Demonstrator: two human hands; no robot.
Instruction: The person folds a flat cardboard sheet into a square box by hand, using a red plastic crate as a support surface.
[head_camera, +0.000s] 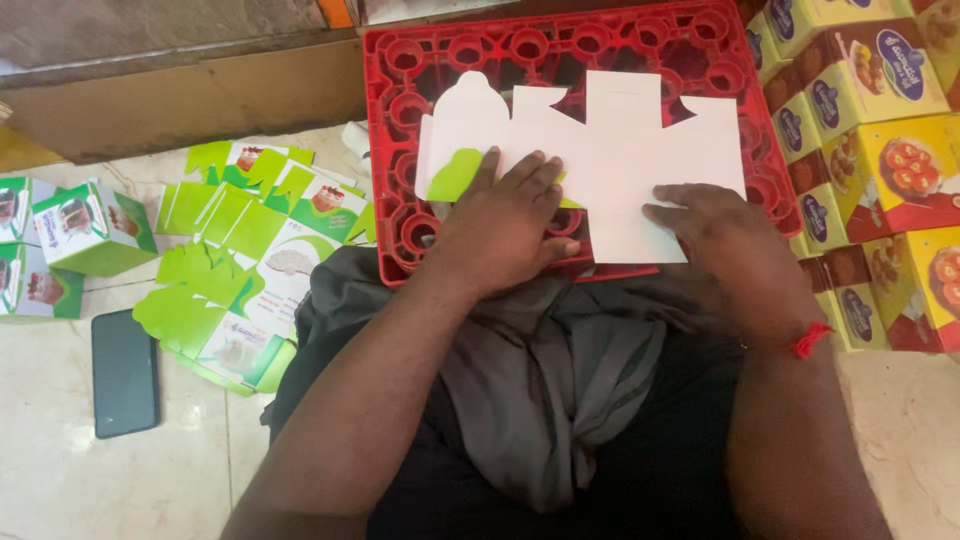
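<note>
A flat, unfolded white carton blank (610, 150) lies printed side down on an upturned red plastic crate (690, 50), which rests across the person's lap. The blank covers most of the crate's middle and near edge, with its tabs and a rounded flap pointing toward the crate's far edge. At the blank's left end a green printed flap (455, 175) is folded over and shows its coloured face.

The left hand (505, 225) lies palm down on the left half of the blank, its fingers (535, 175) spread flat and pressing on the card just beside the green flap; it grips nothing. The right hand (715, 225) rests flat on the blank's lower right part near the crate's near right corner, fingers extended toward the left and pressing the card down, likewise closed around nothing. A red thread (812, 340) circles the right wrist.

On the floor to the left of the crate lies a loose heap of flat green and white carton blanks (240, 260). Further left stand two assembled green and white boxes (90, 225). A dark phone (124, 372) lies face up on the floor tiles near that heap. To the right of the crate, stacked yellow and red boxes (885, 170) with pictures of sweets rise in rows. A flat piece of brown cardboard (190, 100) lies beyond the crate's far left corner.
</note>
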